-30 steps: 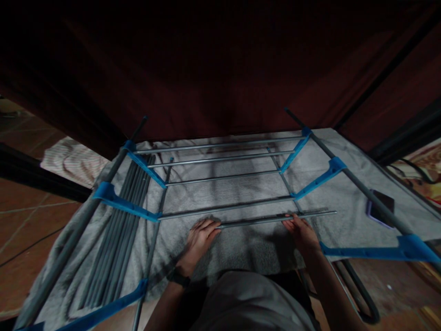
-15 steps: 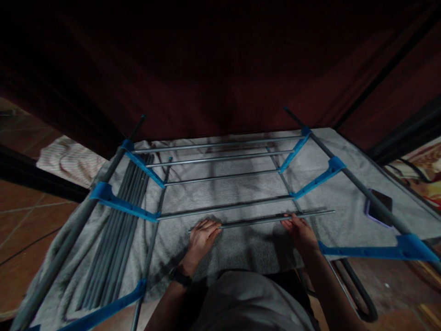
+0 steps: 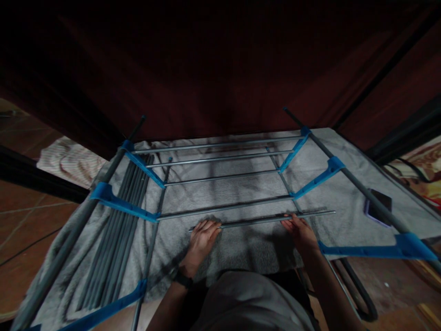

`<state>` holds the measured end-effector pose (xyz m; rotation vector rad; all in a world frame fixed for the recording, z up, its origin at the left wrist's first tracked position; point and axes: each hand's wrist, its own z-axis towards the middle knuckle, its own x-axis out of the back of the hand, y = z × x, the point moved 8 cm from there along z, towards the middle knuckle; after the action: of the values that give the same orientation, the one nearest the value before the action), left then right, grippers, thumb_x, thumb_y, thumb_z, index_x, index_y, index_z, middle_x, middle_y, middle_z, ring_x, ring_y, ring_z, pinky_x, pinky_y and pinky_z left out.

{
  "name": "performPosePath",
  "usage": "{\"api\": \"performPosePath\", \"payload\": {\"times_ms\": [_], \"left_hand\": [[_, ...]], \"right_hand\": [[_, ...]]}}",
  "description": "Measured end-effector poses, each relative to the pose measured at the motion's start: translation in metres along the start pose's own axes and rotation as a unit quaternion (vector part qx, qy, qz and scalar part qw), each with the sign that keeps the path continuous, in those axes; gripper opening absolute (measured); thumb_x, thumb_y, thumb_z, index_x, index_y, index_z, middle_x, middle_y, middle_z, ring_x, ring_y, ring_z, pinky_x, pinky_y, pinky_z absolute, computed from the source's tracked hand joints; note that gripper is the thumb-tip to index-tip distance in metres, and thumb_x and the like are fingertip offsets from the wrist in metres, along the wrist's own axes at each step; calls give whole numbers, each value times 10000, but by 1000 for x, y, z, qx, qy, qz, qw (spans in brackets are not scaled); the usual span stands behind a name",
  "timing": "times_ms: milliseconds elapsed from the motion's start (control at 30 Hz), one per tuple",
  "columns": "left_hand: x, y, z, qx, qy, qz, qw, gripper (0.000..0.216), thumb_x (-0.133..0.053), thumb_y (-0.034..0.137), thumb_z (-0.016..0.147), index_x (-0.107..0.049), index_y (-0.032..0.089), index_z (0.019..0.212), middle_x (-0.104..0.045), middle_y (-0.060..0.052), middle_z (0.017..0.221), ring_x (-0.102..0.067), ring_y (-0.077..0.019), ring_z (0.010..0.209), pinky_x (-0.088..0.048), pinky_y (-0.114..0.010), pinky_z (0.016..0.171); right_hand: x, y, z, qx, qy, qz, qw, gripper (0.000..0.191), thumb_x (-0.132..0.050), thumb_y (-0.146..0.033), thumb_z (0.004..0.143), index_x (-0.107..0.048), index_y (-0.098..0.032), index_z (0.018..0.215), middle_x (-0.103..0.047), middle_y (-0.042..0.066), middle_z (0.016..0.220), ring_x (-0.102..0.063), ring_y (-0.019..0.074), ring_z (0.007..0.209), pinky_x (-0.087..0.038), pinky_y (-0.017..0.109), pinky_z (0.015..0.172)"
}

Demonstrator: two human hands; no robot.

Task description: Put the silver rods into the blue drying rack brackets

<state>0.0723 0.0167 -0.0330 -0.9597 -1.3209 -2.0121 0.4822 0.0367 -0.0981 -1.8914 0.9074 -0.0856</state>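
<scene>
A thin grey metal tube point(image 3: 255, 222) lies crosswise in front of me, held near its left end by my left hand point(image 3: 204, 239), fingers closed over it from above. Farther right along the same tube, my right hand point(image 3: 300, 232) grips it between thumb and fingers; its right end sticks out past that hand. Just beyond is a rack frame of grey tubes joined by blue plastic brackets point(image 3: 312, 181). Several crossbars, the nearest one point(image 3: 223, 208) among them, span between its left and right brackets. The tube in my hands is apart from the nearest crossbar.
A bundle of loose grey tubes point(image 3: 115, 239) lies at the left on the grey blanket point(image 3: 220, 191). On the right, a phone point(image 3: 379, 207) rests beneath the frame's side tube. A dark red curtain point(image 3: 220, 82) hangs behind. A black bent tube point(image 3: 360, 289) is at lower right.
Almost nothing differs; both hands keep their hold and the tube stays in nearly the same place.
</scene>
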Motion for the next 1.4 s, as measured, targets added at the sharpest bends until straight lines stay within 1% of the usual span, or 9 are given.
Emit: {"api": "performPosePath", "payload": {"times_ms": [200, 433, 500, 600, 700, 800, 933, 1133, 1400], "left_hand": [[12, -12, -5, 14, 16, 26, 999, 331, -580, 412, 1108, -848, 299, 1268, -877, -113, 1176, -799, -323, 1113, -627, -514, 1014], [55, -63, -13, 125, 129, -56, 982, 299, -725, 577, 938, -873, 320, 977, -870, -66, 992, -790, -311, 939, -630, -445, 880], [63, -77, -17, 208, 166, -146, 953, 336, -828, 612, 825, -874, 315, 973, -844, -45, 914, -760, -283, 843, -622, -408, 793], [60, -86, -24, 326, 204, -307, 871, 490, -968, 564, 667, -868, 270, 1047, -771, -1, 770, -712, -215, 726, -587, -326, 699], [48, -80, -25, 367, 228, -441, 786, 599, -1029, 509, 604, -841, 242, 1106, -801, -3, 822, -765, -194, 795, -602, -281, 727], [35, -76, -23, 373, 244, -511, 735, 559, -1030, 502, 635, -832, 258, 1097, -857, -18, 969, -787, -174, 824, -640, -284, 770], [19, -74, -24, 371, 249, -543, 711, 437, -1032, 533, 661, -818, 283, 950, -884, -34, 1082, -804, -192, 881, -685, -341, 852], [-4, -54, -16, 376, 192, -551, 720, 435, -1000, 590, 730, -755, 254, 857, -883, -63, 1110, -827, -213, 899, -689, -374, 823], [19, -56, -12, 425, 297, -591, 618, 372, -1011, 307, 746, -654, 206, 714, -847, 2, 917, -773, -144, 739, -634, -281, 770]], "right_hand": [[-2, -3, -3, -3, 6, 20, 1000, 462, -1108, -332, 589, -689, -232, 755, -840, 26, 809, -830, 205, 750, -737, 289, 724], [0, -11, -6, 0, 14, 27, 1000, 388, -1065, -337, 671, -711, -248, 804, -837, 0, 796, -808, 184, 704, -722, 275, 690], [-2, -11, -6, 3, 10, 27, 1000, 389, -1065, -348, 681, -713, -249, 815, -837, 0, 801, -808, 181, 700, -723, 278, 700], [-3, -9, -6, 1, 17, 30, 999, 370, -1054, -346, 685, -718, -255, 812, -839, 8, 801, -812, 190, 711, -726, 280, 716], [-6, -6, -7, -2, 15, 40, 999, 364, -1049, -346, 675, -721, -264, 810, -844, 4, 809, -819, 200, 736, -735, 297, 736], [-9, -5, -7, -1, 5, 43, 999, 364, -1045, -345, 676, -716, -262, 810, -848, 2, 830, -824, 197, 760, -736, 298, 755], [-14, 0, -11, -12, -2, 37, 999, 311, -1005, -325, 719, -717, -268, 822, -854, 1, 865, -828, 194, 802, -733, 300, 788], [-27, 15, -19, -42, -14, 39, 998, 262, -966, -290, 772, -710, -268, 822, -849, -2, 856, -832, 196, 814, -727, 312, 809], [-22, 13, -13, -45, -8, 61, 997, 143, -884, -234, 835, -746, -244, 871, -830, 20, 798, -826, 205, 781, -730, 315, 782]]}}
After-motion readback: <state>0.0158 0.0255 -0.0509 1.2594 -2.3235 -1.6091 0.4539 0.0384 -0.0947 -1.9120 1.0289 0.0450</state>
